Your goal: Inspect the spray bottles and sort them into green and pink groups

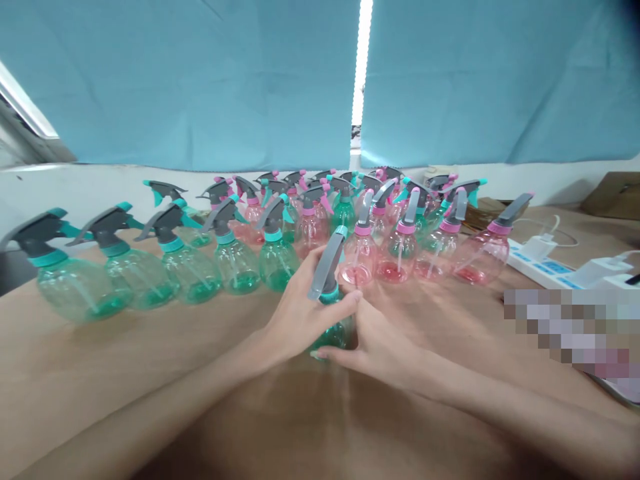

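A green spray bottle (334,332) with a grey trigger head (327,265) stands on the brown table (125,373) in front of me. My left hand (305,310) wraps around its neck and upper body from the left. My right hand (373,340) cups the bottle's lower body from the right, fingers closed on it. Both hands touch each other around the bottle.
Several green spray bottles (145,273) stand in a row at left, several pink ones (400,250) at centre and right, more behind. A white power strip (543,267) with chargers lies at right. A blurred patch covers the right edge. Blue curtains hang behind.
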Tool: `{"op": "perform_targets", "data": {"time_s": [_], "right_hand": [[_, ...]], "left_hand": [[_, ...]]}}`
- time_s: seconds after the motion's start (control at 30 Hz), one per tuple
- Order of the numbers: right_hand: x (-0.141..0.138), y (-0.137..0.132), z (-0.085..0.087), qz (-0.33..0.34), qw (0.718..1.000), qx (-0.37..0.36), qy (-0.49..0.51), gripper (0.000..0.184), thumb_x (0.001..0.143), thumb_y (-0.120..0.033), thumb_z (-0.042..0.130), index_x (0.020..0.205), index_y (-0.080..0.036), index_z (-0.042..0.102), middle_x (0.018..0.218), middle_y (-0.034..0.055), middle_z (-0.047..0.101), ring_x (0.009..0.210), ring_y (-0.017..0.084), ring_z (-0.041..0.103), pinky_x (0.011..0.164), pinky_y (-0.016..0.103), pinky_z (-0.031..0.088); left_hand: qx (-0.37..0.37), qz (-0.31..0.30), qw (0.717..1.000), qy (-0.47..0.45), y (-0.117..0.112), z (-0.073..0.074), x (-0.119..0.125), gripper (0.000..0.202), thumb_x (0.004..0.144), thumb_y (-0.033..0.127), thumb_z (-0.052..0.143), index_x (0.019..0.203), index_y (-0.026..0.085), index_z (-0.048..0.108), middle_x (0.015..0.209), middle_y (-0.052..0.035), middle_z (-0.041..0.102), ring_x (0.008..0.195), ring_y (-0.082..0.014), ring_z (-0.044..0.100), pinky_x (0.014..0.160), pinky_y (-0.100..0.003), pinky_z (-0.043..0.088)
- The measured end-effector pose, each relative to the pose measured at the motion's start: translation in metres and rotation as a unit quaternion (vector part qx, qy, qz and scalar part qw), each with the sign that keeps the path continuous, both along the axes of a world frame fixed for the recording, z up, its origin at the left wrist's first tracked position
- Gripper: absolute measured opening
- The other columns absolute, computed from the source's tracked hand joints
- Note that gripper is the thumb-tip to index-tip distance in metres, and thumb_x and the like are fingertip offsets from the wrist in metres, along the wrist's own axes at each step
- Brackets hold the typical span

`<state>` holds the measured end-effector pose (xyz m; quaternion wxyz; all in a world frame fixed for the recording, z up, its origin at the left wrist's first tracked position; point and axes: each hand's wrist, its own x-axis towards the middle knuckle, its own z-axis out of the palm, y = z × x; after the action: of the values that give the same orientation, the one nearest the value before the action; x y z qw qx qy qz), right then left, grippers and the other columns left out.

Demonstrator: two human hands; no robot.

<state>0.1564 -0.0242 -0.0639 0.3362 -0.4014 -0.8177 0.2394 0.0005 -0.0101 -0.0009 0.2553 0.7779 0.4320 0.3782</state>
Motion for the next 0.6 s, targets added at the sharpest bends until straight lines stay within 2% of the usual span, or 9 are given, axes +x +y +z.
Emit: {"op": "perform_targets", "data": {"time_s": [0.13,0.23,0.3,0.4,0.47,0.6], "right_hand": [[-0.005,-0.001,-0.004,-0.019,1.000,0.000,0.000,0.074,0.077,-0.049,0.070,0.134,-0.021,0.032,0.125,0.0148,0.055,0.114,0.033,0.056,0.090,0.049,0.050],[-0.008,0.001,-0.006,-0.006,1.000,-0.005,0.014,0.081,0.076,-0.052,0.071,0.137,-0.021,0.028,0.131,0.0161,0.052,0.118,0.033,0.055,0.092,0.048,0.049],[-0.007,0.004,-0.004,0.014,1.000,-0.012,0.019,0.085,0.075,-0.055,0.072,0.138,-0.021,0.026,0.133,0.0163,0.051,0.118,0.033,0.055,0.093,0.047,0.049],[0.003,0.016,0.000,0.076,0.997,-0.029,-0.006,0.094,0.073,-0.059,0.072,0.143,-0.020,0.022,0.137,0.0170,0.050,0.120,0.033,0.054,0.094,0.047,0.048],[0.014,0.027,0.000,0.114,0.991,-0.042,-0.048,0.087,0.077,-0.061,0.067,0.143,-0.020,0.027,0.135,0.0167,0.053,0.118,0.033,0.056,0.094,0.048,0.047],[0.035,0.048,-0.011,0.086,0.994,-0.026,-0.061,0.059,0.091,-0.055,0.052,0.138,-0.020,0.042,0.128,0.0149,0.060,0.114,0.030,0.059,0.094,0.049,0.045]], "left_hand": [[-0.024,-0.012,0.999,-0.047,0.008,0.000,0.002,0.030,0.085,0.027,0.057,0.114,0.022,0.052,0.096,-0.0018,0.063,0.085,-0.0173,0.061,0.078,-0.031,0.051],[-0.034,-0.032,0.996,-0.081,0.013,0.000,0.001,0.031,0.085,0.022,0.053,0.115,0.021,0.053,0.103,-0.0035,0.064,0.091,-0.0182,0.063,0.083,-0.033,0.052],[-0.036,-0.031,0.994,-0.096,0.015,-0.002,0.000,0.029,0.083,0.019,0.051,0.112,0.021,0.054,0.106,-0.0039,0.064,0.094,-0.0188,0.063,0.086,-0.034,0.052],[-0.045,-0.028,0.994,-0.097,0.018,-0.002,-0.002,0.024,0.080,0.017,0.050,0.103,0.021,0.057,0.095,-0.0018,0.065,0.088,-0.0177,0.064,0.082,-0.032,0.054],[-0.051,-0.038,0.994,-0.090,0.020,0.001,-0.004,0.026,0.078,0.015,0.048,0.102,0.021,0.058,0.088,0.0000,0.065,0.083,-0.0167,0.064,0.076,-0.030,0.055],[-0.052,-0.064,0.993,-0.083,0.025,0.007,-0.010,0.028,0.077,0.018,0.049,0.103,0.023,0.058,0.093,0.0005,0.068,0.084,-0.0169,0.067,0.079,-0.030,0.056]]}}
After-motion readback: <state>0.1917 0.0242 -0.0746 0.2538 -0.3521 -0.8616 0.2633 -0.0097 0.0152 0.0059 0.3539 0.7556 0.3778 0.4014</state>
